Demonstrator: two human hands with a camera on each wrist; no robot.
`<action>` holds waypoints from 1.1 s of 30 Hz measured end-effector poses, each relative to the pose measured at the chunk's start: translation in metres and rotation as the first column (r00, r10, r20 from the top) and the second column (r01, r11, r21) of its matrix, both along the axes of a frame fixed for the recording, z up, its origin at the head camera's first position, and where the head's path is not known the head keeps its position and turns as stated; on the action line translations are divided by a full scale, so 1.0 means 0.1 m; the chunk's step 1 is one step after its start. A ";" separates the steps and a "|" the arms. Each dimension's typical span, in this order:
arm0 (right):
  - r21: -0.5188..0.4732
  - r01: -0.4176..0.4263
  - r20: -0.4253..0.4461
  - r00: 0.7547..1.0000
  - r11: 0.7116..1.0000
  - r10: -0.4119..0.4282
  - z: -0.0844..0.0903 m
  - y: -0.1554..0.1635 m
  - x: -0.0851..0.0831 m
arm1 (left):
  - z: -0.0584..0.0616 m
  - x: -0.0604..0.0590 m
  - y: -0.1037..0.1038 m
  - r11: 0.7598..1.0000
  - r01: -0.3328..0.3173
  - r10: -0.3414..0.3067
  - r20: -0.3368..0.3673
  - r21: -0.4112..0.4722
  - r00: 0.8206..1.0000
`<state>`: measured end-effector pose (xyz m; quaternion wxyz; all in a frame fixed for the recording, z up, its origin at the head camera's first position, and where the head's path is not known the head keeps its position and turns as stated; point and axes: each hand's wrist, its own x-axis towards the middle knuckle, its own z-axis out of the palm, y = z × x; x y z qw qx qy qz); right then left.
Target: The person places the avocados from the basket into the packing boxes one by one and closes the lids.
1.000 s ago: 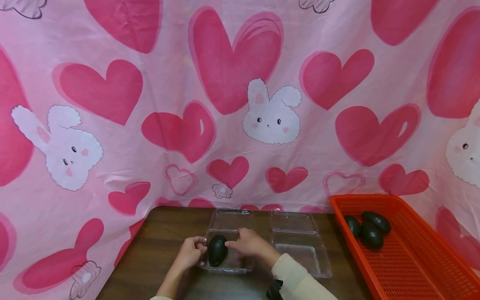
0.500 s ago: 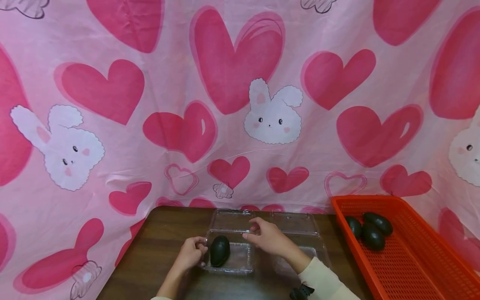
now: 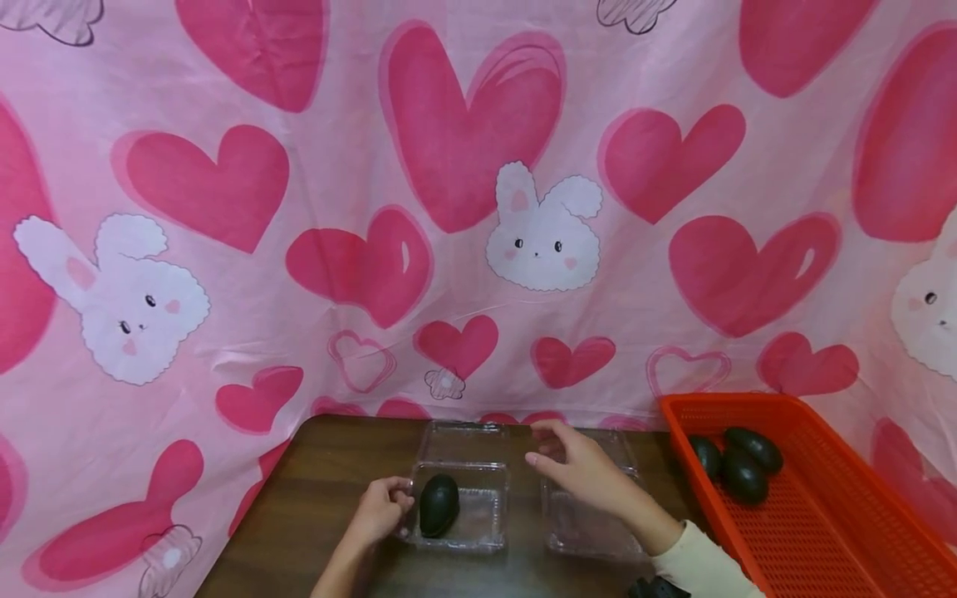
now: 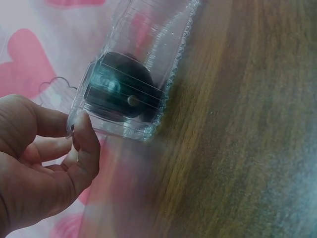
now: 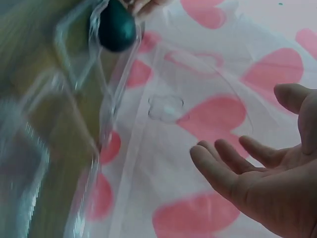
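Note:
A dark green avocado (image 3: 439, 505) lies in the left part of a clear plastic clamshell box (image 3: 482, 544), whose lid is folded back toward the wall. My left hand (image 3: 381, 508) pinches the box's left rim between thumb and finger; the left wrist view shows the rim (image 4: 74, 111) there, with the avocado (image 4: 121, 87) behind the clear wall. My right hand (image 3: 586, 472) is raised over a second clear clamshell box (image 3: 591, 531), holding nothing. In the right wrist view the fingers (image 5: 218, 173) of that hand are spread and loosely bent.
An orange plastic basket (image 3: 837, 531) stands at the right side of the brown wooden table (image 3: 321, 465). Several avocados (image 3: 743, 475) lie in its far left corner. A pink cloth with hearts and rabbits (image 3: 635, 299) hangs behind the table.
My right hand has let go of the avocado and moved right, from the left box to above the second one. My left hand has stayed on the left box's rim.

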<state>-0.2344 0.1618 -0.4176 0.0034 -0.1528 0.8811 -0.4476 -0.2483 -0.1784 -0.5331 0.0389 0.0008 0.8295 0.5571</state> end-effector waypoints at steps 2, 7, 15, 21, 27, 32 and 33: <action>0.014 0.023 -0.022 1.000 1.000 -0.022 0.03 0.12 0.01 | 0.00 0.01 0.00 1.000 0.003 -0.003 -0.002 0.003 1.000; 0.083 0.081 -0.071 0.995 0.993 -0.075 0.11 0.45 0.05 | 0.01 0.02 0.01 1.000 0.003 -0.003 0.013 0.023 1.000; 0.099 0.120 -0.099 0.989 0.988 -0.110 0.16 0.86 0.11 | 0.01 0.02 0.01 0.999 0.005 -0.006 0.018 0.034 1.000; 0.131 0.130 -0.153 0.982 0.983 -0.110 0.11 1.11 0.12 | -0.02 -0.01 0.01 0.999 0.017 -0.018 0.007 0.033 1.000; 0.241 0.168 -0.201 0.972 0.956 -0.120 0.05 1.39 0.07 | -0.03 -0.02 0.01 0.999 0.018 -0.019 0.012 0.045 1.000; 0.304 0.197 -0.137 0.977 0.932 -0.162 0.04 1.59 0.02 | -0.03 -0.02 0.00 0.999 0.016 -0.017 0.023 0.044 1.000; 0.311 0.202 -0.131 0.977 0.929 -0.169 0.04 1.63 0.00 | -0.03 -0.02 0.00 0.999 0.017 -0.018 0.022 0.043 1.000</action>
